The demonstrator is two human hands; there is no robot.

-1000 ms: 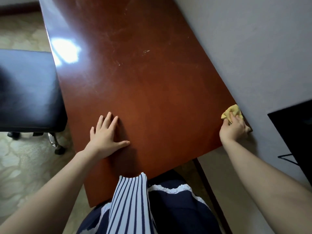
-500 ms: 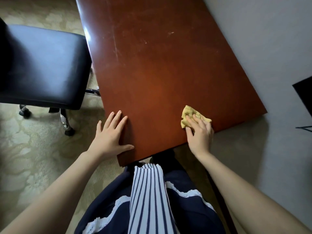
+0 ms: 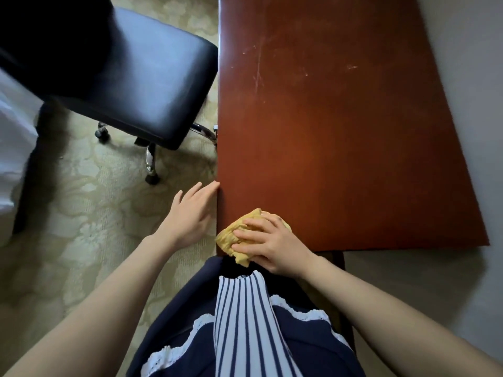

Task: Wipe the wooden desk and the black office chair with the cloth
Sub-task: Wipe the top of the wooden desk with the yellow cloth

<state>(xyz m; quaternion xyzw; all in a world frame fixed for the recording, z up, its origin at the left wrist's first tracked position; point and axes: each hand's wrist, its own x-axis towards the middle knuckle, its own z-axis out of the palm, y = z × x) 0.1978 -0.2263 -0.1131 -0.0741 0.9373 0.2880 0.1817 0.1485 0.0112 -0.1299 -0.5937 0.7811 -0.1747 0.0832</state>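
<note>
The reddish-brown wooden desk (image 3: 340,137) fills the upper right of the head view, with pale scratches on its top. A crumpled yellow cloth (image 3: 234,236) lies on the desk's near left corner. My right hand (image 3: 272,244) presses down on the cloth with spread fingers. Just off the desk's left edge is my left hand (image 3: 190,213), fingers straight, its fingertips touching that edge. The black office chair (image 3: 130,74) stands on the carpet at upper left, close to the desk's left side.
Patterned beige carpet (image 3: 81,240) covers the floor on the left. A grey wall (image 3: 476,104) runs along the desk's right side. The chair's chrome legs and castors (image 3: 151,170) stick out near the desk edge. White fabric (image 3: 13,148) shows at the far left.
My right hand has swept the cloth leftward along the near edge, from the right corner to the left corner. My left hand slid off the desktop to its left edge.
</note>
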